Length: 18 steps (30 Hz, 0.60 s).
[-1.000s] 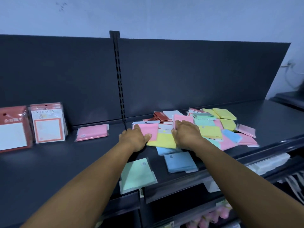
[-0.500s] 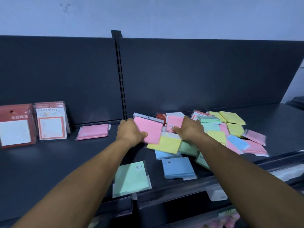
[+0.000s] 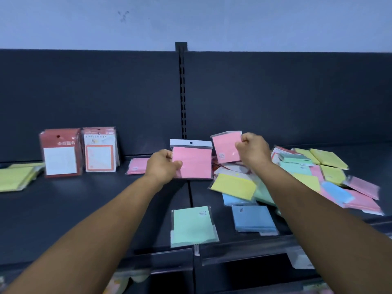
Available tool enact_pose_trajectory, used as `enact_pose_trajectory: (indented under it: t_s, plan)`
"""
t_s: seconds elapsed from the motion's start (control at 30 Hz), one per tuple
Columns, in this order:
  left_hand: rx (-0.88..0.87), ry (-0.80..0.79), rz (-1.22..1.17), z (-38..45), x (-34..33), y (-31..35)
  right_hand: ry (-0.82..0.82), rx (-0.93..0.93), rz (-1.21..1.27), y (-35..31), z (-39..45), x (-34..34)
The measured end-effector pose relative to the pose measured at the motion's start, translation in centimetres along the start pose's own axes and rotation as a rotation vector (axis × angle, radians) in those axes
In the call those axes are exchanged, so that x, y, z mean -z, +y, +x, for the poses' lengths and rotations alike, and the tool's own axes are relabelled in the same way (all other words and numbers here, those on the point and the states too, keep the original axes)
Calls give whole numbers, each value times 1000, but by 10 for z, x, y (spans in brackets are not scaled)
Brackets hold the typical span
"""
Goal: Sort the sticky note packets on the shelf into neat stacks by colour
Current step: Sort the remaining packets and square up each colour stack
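Now the left hand (image 3: 162, 164) grips a pink sticky-note packet with a white header card (image 3: 192, 162) by its left edge, lifted above the dark metal shelf (image 3: 84, 204). To its right, the right hand (image 3: 253, 150) pinches a smaller pink cellophane-wrapped packet (image 3: 226, 147) above the jumbled pile of coloured packets (image 3: 307, 179). A flat pink packet (image 3: 137, 165) lies far left behind the left hand.
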State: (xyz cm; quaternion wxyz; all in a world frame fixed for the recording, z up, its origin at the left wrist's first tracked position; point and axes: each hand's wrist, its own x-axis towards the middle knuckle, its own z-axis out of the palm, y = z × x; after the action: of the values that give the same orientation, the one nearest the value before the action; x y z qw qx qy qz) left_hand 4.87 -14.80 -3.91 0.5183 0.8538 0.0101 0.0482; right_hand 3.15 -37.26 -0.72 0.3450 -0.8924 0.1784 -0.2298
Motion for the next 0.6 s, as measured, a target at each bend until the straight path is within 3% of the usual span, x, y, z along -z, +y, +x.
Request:
enact_pose_trajectory:
  t_s: [0.13, 0.27, 0.47, 0.6]
  plan:
    - [35, 88, 72, 10, 37, -18, 0, 62, 65, -26, -10, -22]
    - [76, 138, 242, 18, 77, -40, -113, 69, 127, -55, -26, -54]
    - [72, 94, 330, 33, 98, -57, -256, 15, 220, -85, -49, -109]
    - [10, 74, 387, 40, 100, -63, -304, -11, 123, -96, -58, -129]
